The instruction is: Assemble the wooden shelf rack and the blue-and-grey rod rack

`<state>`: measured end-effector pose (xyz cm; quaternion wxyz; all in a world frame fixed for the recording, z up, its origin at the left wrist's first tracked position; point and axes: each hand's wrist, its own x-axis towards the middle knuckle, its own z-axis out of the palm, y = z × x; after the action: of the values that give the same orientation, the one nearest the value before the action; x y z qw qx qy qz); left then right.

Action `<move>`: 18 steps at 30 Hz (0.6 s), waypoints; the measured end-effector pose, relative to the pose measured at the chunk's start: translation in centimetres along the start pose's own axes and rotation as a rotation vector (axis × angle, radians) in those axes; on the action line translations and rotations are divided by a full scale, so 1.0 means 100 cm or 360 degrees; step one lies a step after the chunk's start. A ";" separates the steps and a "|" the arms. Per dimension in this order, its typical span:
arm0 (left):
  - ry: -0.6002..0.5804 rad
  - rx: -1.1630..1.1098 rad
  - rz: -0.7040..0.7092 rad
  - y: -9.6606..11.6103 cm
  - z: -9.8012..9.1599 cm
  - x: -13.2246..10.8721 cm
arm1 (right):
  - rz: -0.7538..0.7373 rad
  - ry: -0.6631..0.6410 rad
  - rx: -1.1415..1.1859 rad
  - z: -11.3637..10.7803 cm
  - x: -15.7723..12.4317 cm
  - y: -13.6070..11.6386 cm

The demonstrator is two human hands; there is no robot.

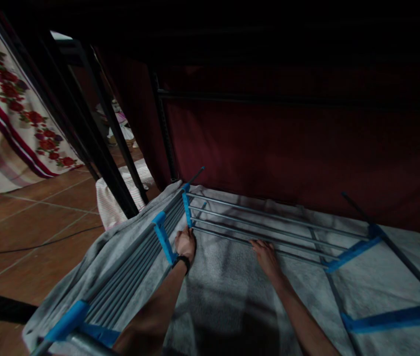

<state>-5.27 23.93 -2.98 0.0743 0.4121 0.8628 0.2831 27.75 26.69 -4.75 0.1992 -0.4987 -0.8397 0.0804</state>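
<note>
A rack of grey metal rods (254,210) with blue plastic brackets lies on a grey blanket. My left hand (185,244), with a dark band at its wrist, is closed at the lower end of the upright blue bracket (187,206), where the rods meet it; its fingertips are partly hidden. Farther right, my right hand (265,254) curls its fingers over the lowest rod. Another blue bracket (353,254) holds the rods' right ends. Beside my left arm runs a second section of close-set rods (124,267), with a blue bracket (163,237) near my wrist.
The grey blanket (228,306) covers a raised surface inside a black metal frame (99,133). A dark red cloth (269,153) hangs behind. At left are a tiled floor (28,222), a black cable (47,244) and a flowered curtain (21,109). A blue end piece (391,316) lies right.
</note>
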 end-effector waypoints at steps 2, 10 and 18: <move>-0.0011 0.0016 0.0018 0.000 -0.001 -0.001 | 0.0001 0.0044 -0.0063 0.001 -0.002 -0.005; -0.0026 -0.0029 0.0059 0.001 -0.003 -0.004 | -0.0027 0.0112 -0.0172 0.010 0.003 -0.031; -0.0002 -0.0030 -0.0041 0.000 0.001 -0.002 | 0.0026 0.0065 -0.0133 0.015 0.017 -0.035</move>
<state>-5.10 23.81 -3.13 0.0824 0.4003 0.8653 0.2901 23.56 26.56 -4.51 0.1946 -0.5149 -0.8341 0.0366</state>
